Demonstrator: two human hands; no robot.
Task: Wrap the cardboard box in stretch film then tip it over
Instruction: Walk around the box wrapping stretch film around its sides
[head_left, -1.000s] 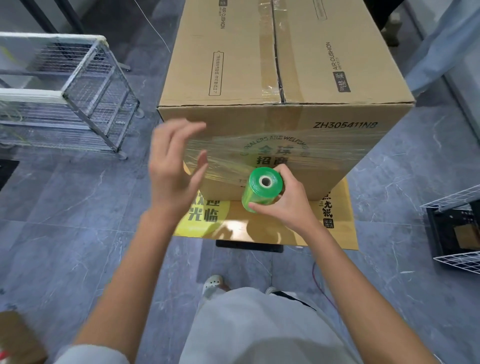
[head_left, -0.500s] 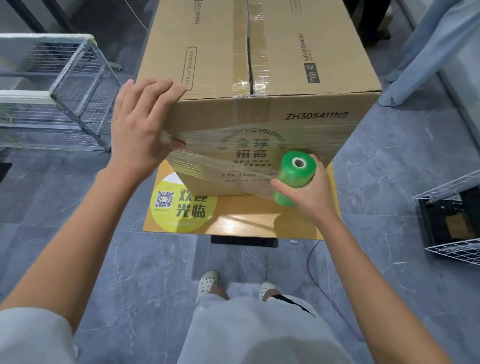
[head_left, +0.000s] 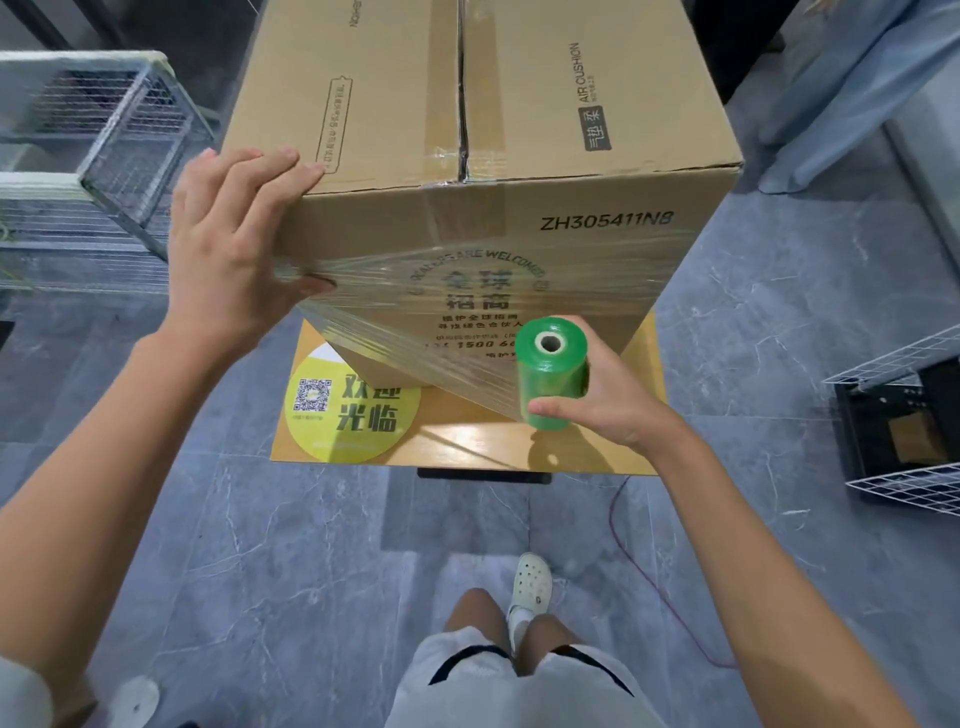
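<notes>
Grey floor tiles (head_left: 260, 545) surround the low board (head_left: 467, 441) bearing the cardboard box (head_left: 519, 104), its near left corner pressed by the flat-fingered left hand (head_left: 234, 244) while the right hand (head_left: 608, 400) grips the green film roll (head_left: 550, 374); if that press eases, the stretched film (head_left: 415, 332) may slip loose.

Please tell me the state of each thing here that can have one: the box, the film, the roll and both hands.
Box: upright on the board, flaps taped shut, a film band across its near face.
Film: stretched taut from roll to the box's near left corner.
Roll: roughly upright, held off the board.
Left hand: fingers flat on box top, thumb pressing film.
Right hand: grips the roll.
</notes>
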